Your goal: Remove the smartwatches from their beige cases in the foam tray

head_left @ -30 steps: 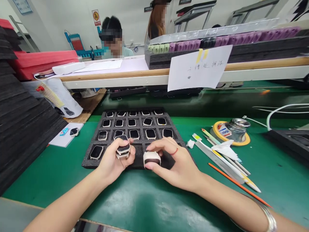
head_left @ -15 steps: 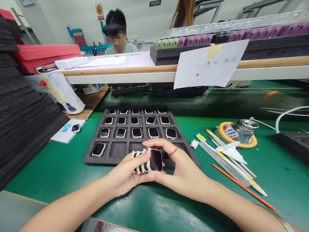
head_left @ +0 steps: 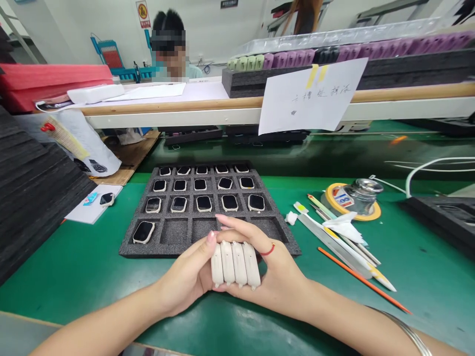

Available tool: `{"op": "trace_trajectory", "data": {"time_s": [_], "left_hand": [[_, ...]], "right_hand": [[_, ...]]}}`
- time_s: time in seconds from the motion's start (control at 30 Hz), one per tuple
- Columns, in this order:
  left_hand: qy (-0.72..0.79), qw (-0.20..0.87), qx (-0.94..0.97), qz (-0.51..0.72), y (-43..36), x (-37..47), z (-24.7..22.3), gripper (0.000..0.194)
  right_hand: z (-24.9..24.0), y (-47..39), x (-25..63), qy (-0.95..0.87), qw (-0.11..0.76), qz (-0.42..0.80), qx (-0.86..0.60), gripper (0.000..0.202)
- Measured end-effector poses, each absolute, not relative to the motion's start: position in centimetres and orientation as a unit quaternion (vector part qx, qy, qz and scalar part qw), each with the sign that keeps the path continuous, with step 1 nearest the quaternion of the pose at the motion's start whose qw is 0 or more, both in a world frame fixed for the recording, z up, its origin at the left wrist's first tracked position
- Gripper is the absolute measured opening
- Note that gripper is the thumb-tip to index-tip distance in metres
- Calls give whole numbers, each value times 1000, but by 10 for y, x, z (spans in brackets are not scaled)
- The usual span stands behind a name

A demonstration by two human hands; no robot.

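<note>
Between my two hands is a row of several cream watch cases [head_left: 235, 264], pressed side by side with their plain edges towards me. My left hand [head_left: 193, 272] is closed around the row's left end, thumb on top. My right hand [head_left: 276, 262] wraps the right end, its fingers reaching over the far side and underneath. Just beyond them lies a dark foam tray [head_left: 128, 247] with square pockets. Cream-framed watches with black screens fill its back rows, and one watch [head_left: 143, 232] sits in the front row's left pocket. My hands hide part of that row.
To the right lie an orange stick [head_left: 363, 280], a white-and-yellow tool [head_left: 382, 278], crumpled tissue [head_left: 346, 226] and a glass jar [head_left: 365, 200] by a tape roll [head_left: 334, 195]. Black foam sheets [head_left: 33, 198] are stacked left. Behind the shelf [head_left: 166, 110] sits a person [head_left: 170, 49].
The row of watch cases has been turned in my hands: a black screen faced up before, and now the cream edges show. My right hand has shifted its hold. The camera view has moved slightly.
</note>
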State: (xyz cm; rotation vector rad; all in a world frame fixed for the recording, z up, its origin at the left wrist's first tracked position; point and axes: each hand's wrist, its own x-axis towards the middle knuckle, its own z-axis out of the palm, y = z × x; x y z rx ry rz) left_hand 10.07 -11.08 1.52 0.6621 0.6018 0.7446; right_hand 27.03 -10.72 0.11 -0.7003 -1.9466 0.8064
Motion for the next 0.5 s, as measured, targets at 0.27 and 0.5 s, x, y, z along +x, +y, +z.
{"op": "trace_trajectory", "data": {"time_s": [0.27, 0.5], "left_hand": [[311, 798, 367, 364, -113, 103, 10, 49], [367, 693, 499, 369, -118, 103, 6, 58]], "right_hand": [[-7, -107, 270, -785, 458, 318, -269, 93], [-8, -108, 272, -788, 461, 322, -251, 85]]}}
